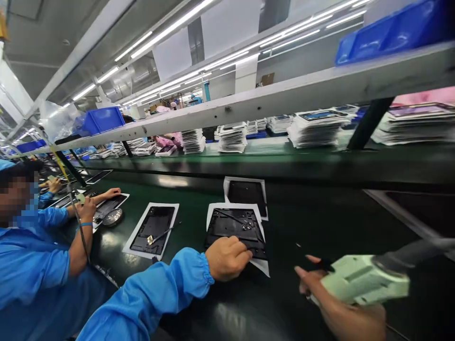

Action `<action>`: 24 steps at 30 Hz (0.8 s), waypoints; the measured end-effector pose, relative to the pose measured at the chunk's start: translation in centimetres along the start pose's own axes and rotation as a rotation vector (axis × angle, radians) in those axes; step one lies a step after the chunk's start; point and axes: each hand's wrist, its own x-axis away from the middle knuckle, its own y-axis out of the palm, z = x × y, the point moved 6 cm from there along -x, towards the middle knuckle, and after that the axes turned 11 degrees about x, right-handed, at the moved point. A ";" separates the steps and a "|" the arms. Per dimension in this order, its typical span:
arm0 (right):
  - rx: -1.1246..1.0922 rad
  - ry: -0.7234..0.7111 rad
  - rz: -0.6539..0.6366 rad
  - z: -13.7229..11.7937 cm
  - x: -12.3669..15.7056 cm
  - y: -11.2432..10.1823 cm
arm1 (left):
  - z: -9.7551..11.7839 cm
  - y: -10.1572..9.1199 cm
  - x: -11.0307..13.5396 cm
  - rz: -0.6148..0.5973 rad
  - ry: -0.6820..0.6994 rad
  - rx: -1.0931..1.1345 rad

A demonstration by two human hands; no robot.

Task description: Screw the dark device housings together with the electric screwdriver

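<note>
Head view, screwdriver [362, 280] half hiding right hand [343, 316]

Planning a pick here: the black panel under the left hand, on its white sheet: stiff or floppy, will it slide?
Probably stiff: the panel lies flat, edges straight under the left hand. Likely light, being thin. Pushed, it may slide with the loose white sheet on the glossy belt.

Bright ceiling tube lights [170, 28] glare on the dark belt [172, 181] (edges bend wide-angle), near tool [366, 279] blurred.
</note>
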 end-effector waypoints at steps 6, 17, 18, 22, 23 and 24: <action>-0.147 -0.010 0.114 0.2 -1.3 -3.7 | 5.3 -1.0 -1.6 0.020 0.041 0.199; -0.219 -0.190 -0.112 -1.4 -2.9 -6.2 | 5.7 7.2 4.6 -0.456 -0.291 0.634; -0.221 -0.191 -0.110 -1.0 -2.9 -6.2 | 5.4 7.3 4.5 -0.458 -0.302 0.647; -0.265 -0.155 -0.007 1.0 -2.4 -6.1 | 5.1 7.7 3.6 -0.432 -0.299 0.628; -0.284 -0.159 0.032 1.3 -2.4 -6.1 | 5.1 7.7 3.4 -0.412 -0.294 0.608; -0.299 -0.166 0.065 1.6 -2.3 -6.1 | 5.2 7.7 3.1 -0.387 -0.289 0.584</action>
